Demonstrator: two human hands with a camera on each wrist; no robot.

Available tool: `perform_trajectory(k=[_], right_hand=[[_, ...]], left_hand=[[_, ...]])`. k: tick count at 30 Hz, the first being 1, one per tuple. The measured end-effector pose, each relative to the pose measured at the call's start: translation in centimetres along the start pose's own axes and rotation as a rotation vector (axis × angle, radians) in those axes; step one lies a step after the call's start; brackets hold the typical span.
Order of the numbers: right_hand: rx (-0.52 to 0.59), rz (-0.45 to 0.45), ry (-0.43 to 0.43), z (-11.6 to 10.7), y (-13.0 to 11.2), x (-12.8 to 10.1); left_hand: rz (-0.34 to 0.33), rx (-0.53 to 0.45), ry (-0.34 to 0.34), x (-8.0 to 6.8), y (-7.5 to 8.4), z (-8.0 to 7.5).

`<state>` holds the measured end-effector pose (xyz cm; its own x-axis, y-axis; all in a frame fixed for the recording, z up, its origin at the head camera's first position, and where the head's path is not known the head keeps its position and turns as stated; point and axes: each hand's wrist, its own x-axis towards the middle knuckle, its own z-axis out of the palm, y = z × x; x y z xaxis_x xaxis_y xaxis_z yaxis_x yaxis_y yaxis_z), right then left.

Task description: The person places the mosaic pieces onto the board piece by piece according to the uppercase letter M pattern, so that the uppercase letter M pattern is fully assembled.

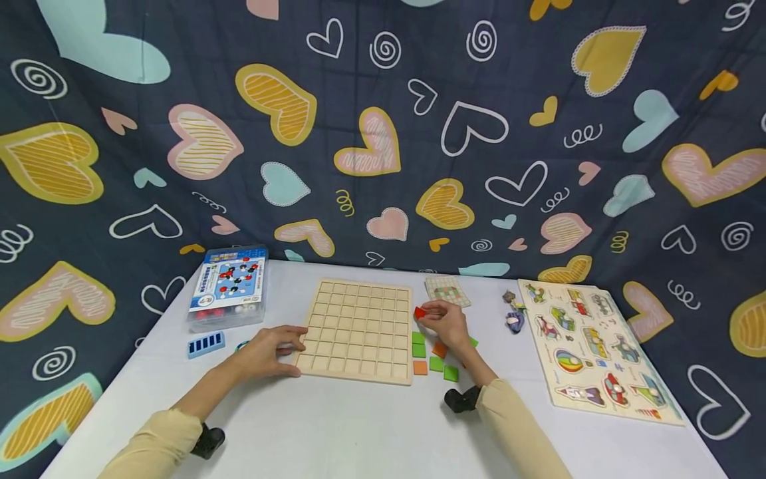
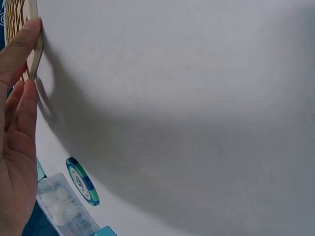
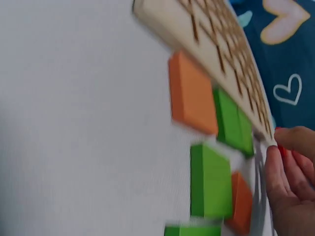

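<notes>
Nothing legible here: print's too tiny on the molecule-kit box [image 1: 230, 287], frame left, and picture puzzle board [image 1: 589, 378], frame right!

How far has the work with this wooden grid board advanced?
Done: only the setting-out, it seems; the wooden grid board lies flat, the left hand touching its left side, with no tile in it. In hand: a red piece, pinched by the right hand near the board's right edge. Left: probably filling the board; green tiles and orange tiles lie loose to its right.

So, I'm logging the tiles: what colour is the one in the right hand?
The tile in the right hand is red, clearest in the head view.
</notes>
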<state>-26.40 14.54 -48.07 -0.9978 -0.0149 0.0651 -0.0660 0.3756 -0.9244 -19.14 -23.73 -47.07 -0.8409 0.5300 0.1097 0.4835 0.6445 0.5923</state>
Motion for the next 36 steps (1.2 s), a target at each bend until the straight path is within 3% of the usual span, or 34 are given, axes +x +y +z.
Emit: perform_trajectory(k=[3, 6, 10, 18, 26, 31, 36], right_hand=[[0.074, 0.059, 0.004, 0.5, -0.3, -0.1], [0.128, 0.091, -0.001, 1.1, -0.5, -0.1], [0.184, 0.077, -0.015, 2.0, -0.7, -0.2], [0.275, 0.049, -0.056, 3.8, -1.7, -0.5], [0.278, 0.022, -0.062, 6.1, -2.9, -0.4], [0.228, -0.012, -0.056, 7.4, -4.4, -0.6], [0.146, -0.037, -0.062, 8.8, -4.6, -0.4]], left_hand=[[-0.006, -0.019, -0.003, 0.1, 0.2, -0.1], [0.026, 0.029, -0.011, 0.2, 0.3, -0.3], [0.096, 0.100, -0.028, 0.5, 0.1, -0.7], [0.112, 0.053, -0.038, 0.3, -0.5, -0.9], [0.103, 0.053, -0.019, 0.0, -0.6, -0.9], [0.081, 0.057, -0.024, 0.0, -0.6, -0.9], [0.103, 0.046, -0.012, 0.1, -0.7, -0.7]])
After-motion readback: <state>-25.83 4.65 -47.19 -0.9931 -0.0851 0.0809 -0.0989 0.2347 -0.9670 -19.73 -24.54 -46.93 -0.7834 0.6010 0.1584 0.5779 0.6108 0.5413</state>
